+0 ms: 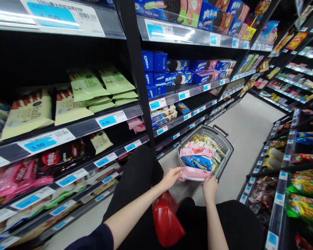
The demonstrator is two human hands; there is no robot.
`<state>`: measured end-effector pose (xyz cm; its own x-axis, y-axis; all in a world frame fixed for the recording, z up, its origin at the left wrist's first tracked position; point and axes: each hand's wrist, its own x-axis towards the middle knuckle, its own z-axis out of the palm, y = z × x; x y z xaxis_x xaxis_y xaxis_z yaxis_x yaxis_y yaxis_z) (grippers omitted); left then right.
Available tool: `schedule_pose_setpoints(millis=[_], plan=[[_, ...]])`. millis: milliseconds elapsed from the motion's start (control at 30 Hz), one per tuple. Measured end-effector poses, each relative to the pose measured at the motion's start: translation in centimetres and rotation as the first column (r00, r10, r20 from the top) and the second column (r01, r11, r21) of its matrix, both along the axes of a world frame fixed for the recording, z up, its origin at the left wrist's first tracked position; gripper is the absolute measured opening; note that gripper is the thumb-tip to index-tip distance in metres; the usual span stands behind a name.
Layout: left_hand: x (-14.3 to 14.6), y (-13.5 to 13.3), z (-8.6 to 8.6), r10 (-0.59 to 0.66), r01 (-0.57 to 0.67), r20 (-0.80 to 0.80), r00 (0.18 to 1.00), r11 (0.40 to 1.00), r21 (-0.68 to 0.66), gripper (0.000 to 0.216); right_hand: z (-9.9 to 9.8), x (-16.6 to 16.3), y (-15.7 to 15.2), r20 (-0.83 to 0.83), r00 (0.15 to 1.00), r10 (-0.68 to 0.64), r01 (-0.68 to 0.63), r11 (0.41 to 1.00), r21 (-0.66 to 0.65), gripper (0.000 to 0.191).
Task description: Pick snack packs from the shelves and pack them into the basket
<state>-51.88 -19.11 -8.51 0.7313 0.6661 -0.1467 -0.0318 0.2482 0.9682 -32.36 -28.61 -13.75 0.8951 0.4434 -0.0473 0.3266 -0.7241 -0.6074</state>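
A pink snack packet [195, 173] is stretched between my two hands over the near edge of a grey basket [225, 142]. My left hand [172, 177] pinches its left end, with the fingers closed. At the other end, my right hand [210, 187] is closed on the packet's right side. Inside the basket lie another pink packet [197, 151], a blue packet [198, 162] and several pale packets [208, 141] behind them. The basket stands on the aisle floor, its black handle [221, 130] folded out at the far end.
On the left shelf sit green snack bags [90, 85] and beige bags [28, 107]. Blue Oreo boxes [160, 62] stand further along. To the right is another rack with green snack bags [306, 206]. A red stool-like object [168, 220] is between my legs.
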Motion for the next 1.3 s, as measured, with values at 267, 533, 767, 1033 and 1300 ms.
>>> schedule_pose_setpoints(millis=[267, 533, 767, 1033, 1300], plan=[[-0.3, -0.6, -0.4, 0.010, 0.014, -0.140, 0.990, 0.985, 0.173, 0.036, -0.6, -0.3, 0.1, -0.120, 0.989, 0.091, -0.116, 0.969, -0.219, 0.019], [-0.3, 0.1, 0.4, -0.024, 0.049, -0.113, 0.993, 0.974, 0.222, 0.034, 1.2, -0.5, 0.5, 0.033, 0.991, -0.128, 0.128, 0.992, -0.013, 0.029], [-0.7, -1.5, -0.9, -0.398, 0.466, -0.255, 0.882, 0.821, 0.331, 0.071, 2.5, 0.5, -0.4, 0.107, 0.973, -0.205, 0.179, 0.961, 0.210, 0.026], [-0.6, -1.6, -0.3, -0.650, 0.667, -0.203, 0.732, 0.745, 0.019, 0.127, 4.3, -2.0, 0.0, 0.157, 0.981, -0.116, 0.067, 0.957, 0.284, 0.029], [1.7, -3.8, -1.8, -0.163, 0.192, -0.288, 0.944, 0.978, 0.076, 0.056, 3.2, -2.7, 0.9, 0.070, 0.996, 0.062, -0.081, 0.941, 0.329, 0.031]])
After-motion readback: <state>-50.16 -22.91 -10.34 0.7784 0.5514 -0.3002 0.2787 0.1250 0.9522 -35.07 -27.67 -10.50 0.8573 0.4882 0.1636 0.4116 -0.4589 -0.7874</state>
